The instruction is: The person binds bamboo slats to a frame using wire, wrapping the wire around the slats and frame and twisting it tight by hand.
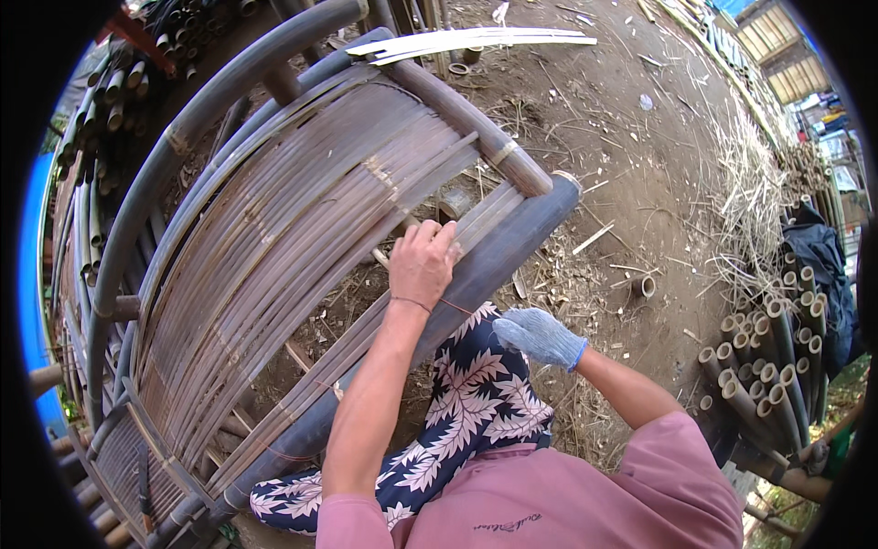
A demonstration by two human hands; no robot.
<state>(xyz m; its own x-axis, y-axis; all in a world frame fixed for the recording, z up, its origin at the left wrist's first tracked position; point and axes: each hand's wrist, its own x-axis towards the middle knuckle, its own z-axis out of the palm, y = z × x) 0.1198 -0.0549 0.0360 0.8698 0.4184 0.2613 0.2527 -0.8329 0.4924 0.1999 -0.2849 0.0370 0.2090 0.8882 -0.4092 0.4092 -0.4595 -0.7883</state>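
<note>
1. Pink shirt (558,499): near side of the dark pole (498,252).
2. Left hand (422,261): on slats (489,212) along the pole's far side; fingers bent, close together, pinch not determinable.
3. Gloved right hand (540,337): pole's near side, fingers together, apparently pinching the red cord (460,308).
4. Advisable: cord taut, slats pressed flat.

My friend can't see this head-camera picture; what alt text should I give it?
A person's bare left hand reaches onto a slatted bamboo bench, while the right hand, in a blue-grey glove, is beside a thin reddish strand. Bamboo scraps litter the dirt ground, with cut bamboo poles stacked at right.
</note>
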